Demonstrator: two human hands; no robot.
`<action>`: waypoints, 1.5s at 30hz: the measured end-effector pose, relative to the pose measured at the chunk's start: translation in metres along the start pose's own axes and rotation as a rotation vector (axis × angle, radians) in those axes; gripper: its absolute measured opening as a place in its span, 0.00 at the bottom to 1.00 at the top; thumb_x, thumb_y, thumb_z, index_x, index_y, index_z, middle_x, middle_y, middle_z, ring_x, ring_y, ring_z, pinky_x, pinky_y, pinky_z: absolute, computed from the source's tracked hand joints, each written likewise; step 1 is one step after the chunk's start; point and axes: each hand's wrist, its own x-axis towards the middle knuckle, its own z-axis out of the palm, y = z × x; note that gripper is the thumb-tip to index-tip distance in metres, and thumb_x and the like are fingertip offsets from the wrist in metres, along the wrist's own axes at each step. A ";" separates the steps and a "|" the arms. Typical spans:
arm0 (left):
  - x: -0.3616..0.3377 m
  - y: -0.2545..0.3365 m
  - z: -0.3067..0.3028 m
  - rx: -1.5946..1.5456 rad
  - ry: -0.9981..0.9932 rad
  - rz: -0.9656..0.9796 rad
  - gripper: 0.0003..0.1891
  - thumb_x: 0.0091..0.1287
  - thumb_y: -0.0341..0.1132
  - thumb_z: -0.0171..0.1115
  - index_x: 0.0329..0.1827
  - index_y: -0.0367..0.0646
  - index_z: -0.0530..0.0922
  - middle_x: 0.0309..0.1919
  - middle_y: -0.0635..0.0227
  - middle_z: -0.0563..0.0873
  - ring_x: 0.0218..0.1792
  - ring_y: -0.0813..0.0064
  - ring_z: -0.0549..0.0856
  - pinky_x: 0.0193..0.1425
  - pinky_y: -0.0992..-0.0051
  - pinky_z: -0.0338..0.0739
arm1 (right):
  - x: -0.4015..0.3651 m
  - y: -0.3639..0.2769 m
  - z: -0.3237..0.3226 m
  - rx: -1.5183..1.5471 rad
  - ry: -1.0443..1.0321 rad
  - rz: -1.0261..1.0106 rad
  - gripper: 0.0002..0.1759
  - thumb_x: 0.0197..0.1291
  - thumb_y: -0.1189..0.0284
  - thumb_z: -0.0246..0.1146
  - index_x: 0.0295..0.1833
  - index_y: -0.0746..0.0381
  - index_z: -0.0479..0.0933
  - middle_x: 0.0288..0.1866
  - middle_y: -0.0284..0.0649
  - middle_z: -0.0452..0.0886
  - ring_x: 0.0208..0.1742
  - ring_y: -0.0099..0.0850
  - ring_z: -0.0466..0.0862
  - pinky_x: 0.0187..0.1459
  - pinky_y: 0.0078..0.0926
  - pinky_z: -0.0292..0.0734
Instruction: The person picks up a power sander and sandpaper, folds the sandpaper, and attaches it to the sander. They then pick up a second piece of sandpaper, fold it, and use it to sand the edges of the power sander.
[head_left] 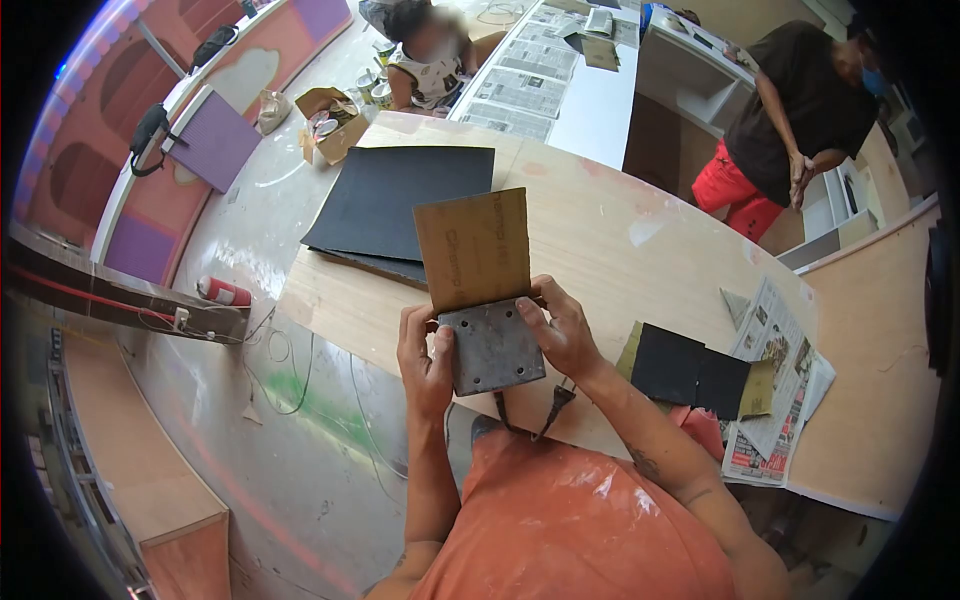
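Near edge of the tabletop, just above the person's chest: both hands are closing around a grey square metal plate (493,350) with small holes.
- Left hand (425,358) is gripping the plate's left edge, thumb lying on its face.
- Right hand (560,332) is clamping the top right corner, and its fingers are pinching a brown-backed sandpaper sheet (472,250) that is standing up from the plate's far edge.
- Dark straps (530,412) are hanging beneath the plate.

Handling, as a judgement: the plate looks stiff and weighty and is best held by its side edges. The sheet looks light and bendable and is likely to crease, so it is best pinched close to the plate.

Further along:
- Small black sandpaper pieces (688,366) are lying on the tabletop's right side, beside a folded newspaper (785,350).
- Large black sheets (395,195) are lying towards the far left corner.
- Beyond the tabletop, one person is sitting (430,60) and another is standing (800,110).
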 end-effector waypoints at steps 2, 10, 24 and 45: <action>0.001 0.004 0.001 -0.009 0.003 -0.016 0.16 0.71 0.39 0.56 0.51 0.34 0.78 0.44 0.60 0.78 0.42 0.68 0.77 0.49 0.72 0.72 | 0.000 -0.006 -0.002 -0.004 -0.030 0.044 0.16 0.71 0.63 0.58 0.45 0.68 0.73 0.38 0.49 0.80 0.41 0.40 0.82 0.46 0.35 0.76; 0.006 -0.019 -0.005 -0.106 -0.015 -0.077 0.12 0.77 0.33 0.48 0.46 0.34 0.77 0.40 0.63 0.78 0.41 0.73 0.76 0.48 0.76 0.70 | 0.002 -0.003 0.001 -0.006 -0.039 0.034 0.18 0.71 0.61 0.57 0.46 0.68 0.74 0.38 0.49 0.80 0.41 0.37 0.82 0.47 0.34 0.76; 0.008 -0.035 -0.009 -0.059 -0.021 0.115 0.07 0.72 0.21 0.54 0.48 0.33 0.79 0.43 0.60 0.81 0.41 0.75 0.80 0.47 0.80 0.74 | 0.001 -0.003 -0.001 -0.032 -0.016 0.030 0.18 0.70 0.62 0.58 0.45 0.69 0.75 0.38 0.50 0.81 0.41 0.40 0.84 0.44 0.35 0.77; 0.014 -0.030 -0.022 -0.072 -0.117 0.066 0.10 0.66 0.18 0.53 0.46 0.31 0.79 0.39 0.61 0.82 0.40 0.76 0.80 0.48 0.80 0.75 | 0.012 -0.003 -0.021 -0.032 -0.182 -0.010 0.09 0.63 0.80 0.54 0.46 0.69 0.76 0.37 0.47 0.84 0.39 0.35 0.84 0.45 0.31 0.78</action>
